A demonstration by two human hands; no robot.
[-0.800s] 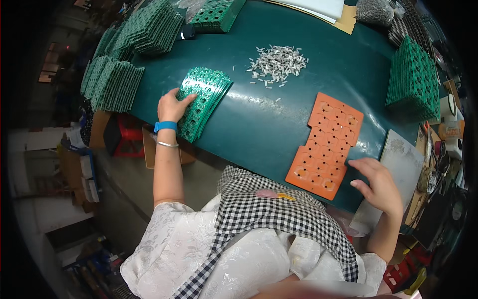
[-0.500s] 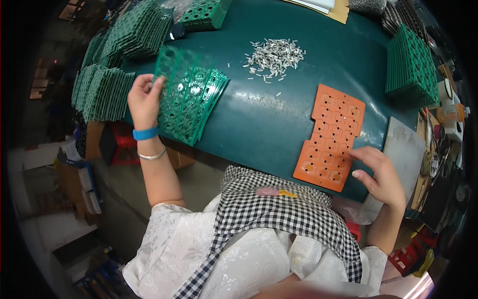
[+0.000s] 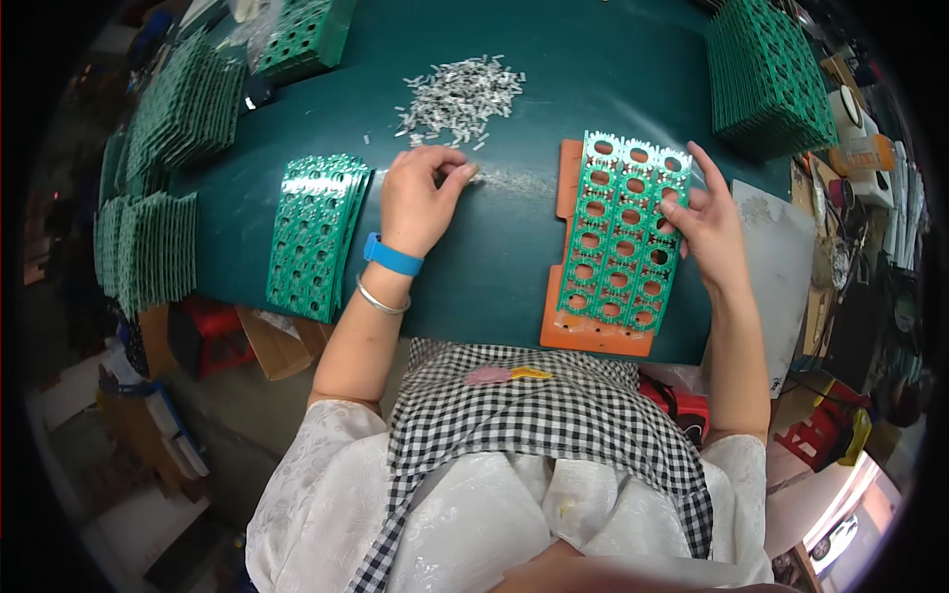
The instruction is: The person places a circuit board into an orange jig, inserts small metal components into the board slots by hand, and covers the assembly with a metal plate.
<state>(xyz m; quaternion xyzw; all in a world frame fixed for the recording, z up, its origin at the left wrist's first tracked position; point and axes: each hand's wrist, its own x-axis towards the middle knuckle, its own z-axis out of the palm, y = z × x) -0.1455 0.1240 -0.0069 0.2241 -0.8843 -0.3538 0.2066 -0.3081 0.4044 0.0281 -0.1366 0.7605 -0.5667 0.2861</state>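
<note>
A green circuit board panel (image 3: pixel 621 232) with rows of round holes lies over the orange fixture plate (image 3: pixel 603 338), slightly tilted against it. The plate shows along the panel's left side and near end. My right hand (image 3: pixel 707 232) grips the panel's right edge, thumb on top and a finger along the far corner. My left hand (image 3: pixel 420 198) is over the table with thumb and fingers drawn together; whatever they may hold is too small to make out. Just beyond it lies a heap of small white-grey parts (image 3: pixel 463 97). A stack of green panels (image 3: pixel 311 237) sits to its left.
More green panels stand stacked at the far left (image 3: pixel 188 104), near left (image 3: pixel 148 247) and far right (image 3: pixel 766 79). A grey metal sheet (image 3: pixel 766 267) lies right of my right hand. Beside it are an orange-labelled bottle (image 3: pixel 862 155) and cups.
A green panel has gone from my left hand at the left stack onto the orange plate, where my right hand now grips it. My left hand has moved right, near the heap. The view has shifted.
</note>
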